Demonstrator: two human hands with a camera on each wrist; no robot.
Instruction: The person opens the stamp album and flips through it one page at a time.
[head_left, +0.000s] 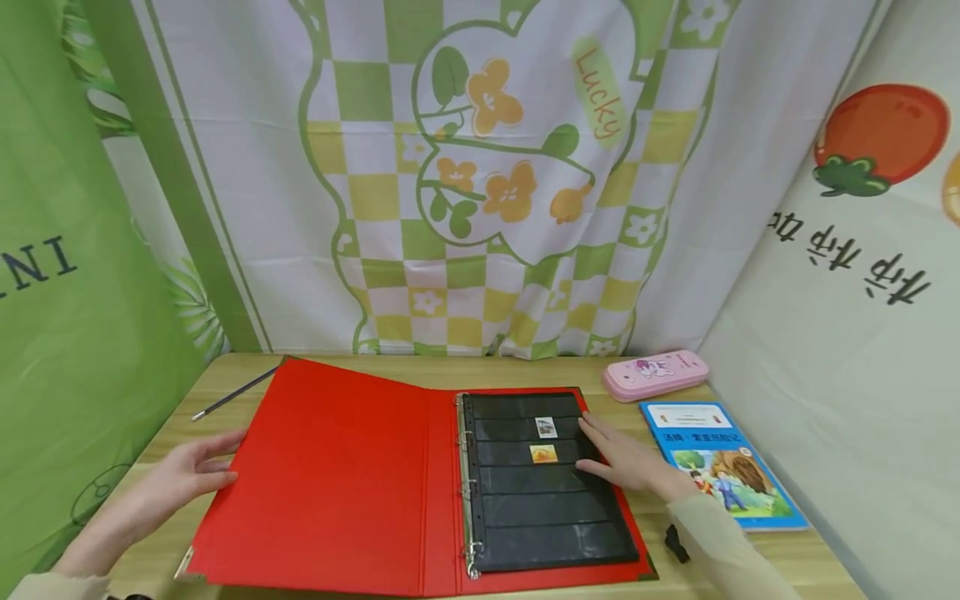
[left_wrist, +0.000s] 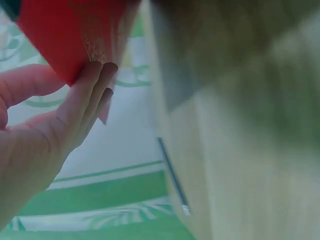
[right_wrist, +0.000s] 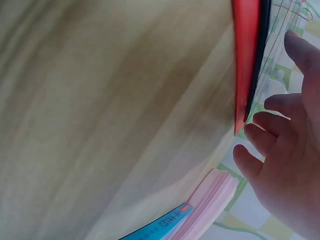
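Observation:
A red ring binder (head_left: 330, 483) lies spread on the wooden table, its left cover tilted up. My left hand (head_left: 176, 483) holds that cover by its outer edge; in the left wrist view the thumb and fingers of this hand (left_wrist: 55, 120) sit on either side of the red board. Metal rings hold a black stamp page (head_left: 551, 542) on the binder's right side. Two stamps show on it: a grey-white stamp (head_left: 546, 427) above an orange-yellow stamp (head_left: 543, 454). My right hand (head_left: 630, 458) is at the page's right edge, fingers spread and loosely bent, gripping nothing.
A pink pencil case (head_left: 656, 375) lies at the back right. In front of it is a blue-covered book (head_left: 727, 467). A dark pencil (head_left: 236, 393) lies behind the left cover. Printed curtains (head_left: 495, 183) enclose the table (head_left: 405, 369) at the back and sides.

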